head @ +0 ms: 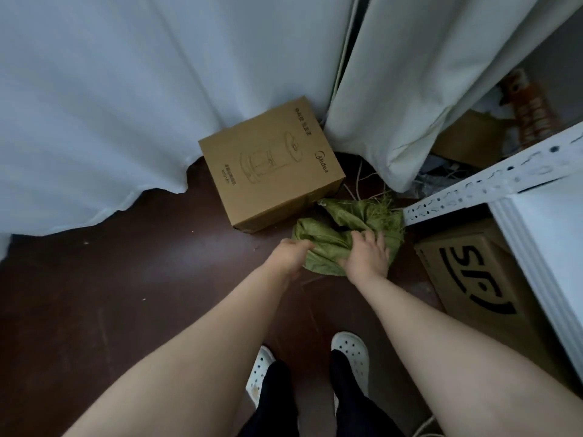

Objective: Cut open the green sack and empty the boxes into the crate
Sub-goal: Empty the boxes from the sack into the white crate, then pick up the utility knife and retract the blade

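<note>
The floor [132,279] is dark brown and smooth, with a few pale specks and scuffs. White curtains [126,89] hang from ten to one o'clock, their hems pooling on it. At three o'clock a white perforated shelf rail [492,181] runs slantwise above a white panel [555,257].

A brown cardboard box [271,165] sits at twelve o'clock against the curtains; its top shows a line drawing of an appliance and the word "Midea", with smaller print too blurred to read. Under the rail at three o'clock lies another box [479,279] printed with large black "SF" lettering.

The green sack [347,228] lies crumpled on the floor just right of the first box, frayed threads at its far edge. The left hand [291,257] grips its near-left edge, fingers curled; the right hand [366,257] presses down on the bunched cloth, fingers spread and gripping it. White clogs [350,351] show at six o'clock.
</note>
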